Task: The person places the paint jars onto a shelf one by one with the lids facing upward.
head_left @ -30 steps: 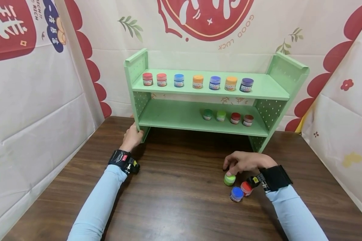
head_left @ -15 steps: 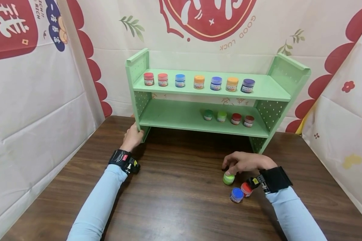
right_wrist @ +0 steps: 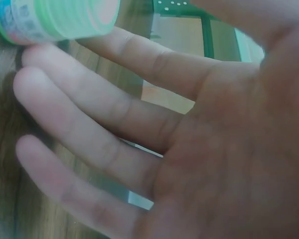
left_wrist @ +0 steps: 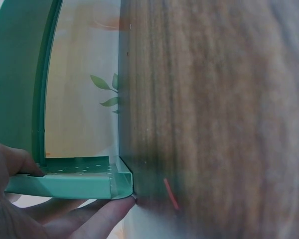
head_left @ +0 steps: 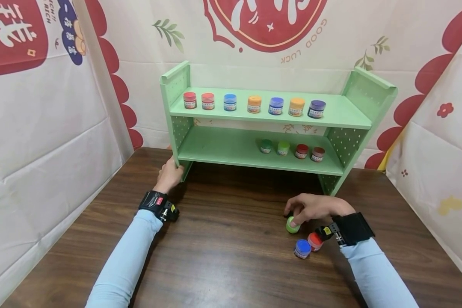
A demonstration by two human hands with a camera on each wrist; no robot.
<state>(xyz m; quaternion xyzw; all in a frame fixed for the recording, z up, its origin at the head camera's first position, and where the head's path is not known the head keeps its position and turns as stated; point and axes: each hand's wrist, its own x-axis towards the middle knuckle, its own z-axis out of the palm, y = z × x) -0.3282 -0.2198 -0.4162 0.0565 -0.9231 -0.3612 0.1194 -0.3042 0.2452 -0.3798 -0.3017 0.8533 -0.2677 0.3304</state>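
Observation:
My left hand (head_left: 170, 174) grips the lower front edge of the left side panel of a green two-tier shelf (head_left: 231, 147). In the left wrist view, the thumb of the left hand (left_wrist: 20, 199) lies inside the panel's green edge (left_wrist: 65, 186) and the other fingers outside it. Over the table at right, my right hand (head_left: 315, 207) pinches a light green paint jar (head_left: 292, 226) between thumb and fingers. That jar (right_wrist: 50, 20) shows in the right wrist view at the fingertips, partly cut off by the frame. Close by stand a blue-lidded jar (head_left: 302, 248) and a red-lidded jar (head_left: 314, 241).
Several jars line the upper shelf, from a red jar (head_left: 190, 101) to a dark purple jar (head_left: 316, 109). On the lower shelf's right half stand a dark green jar (head_left: 266, 146), a light green one, and two reddish ones. A patterned cloth (head_left: 269, 77) hangs behind the wooden table (head_left: 223, 239).
The light green jar has shifted slightly and its lid now looks tipped, with the right thumb further over it. My left hand has stayed on the shelf panel.

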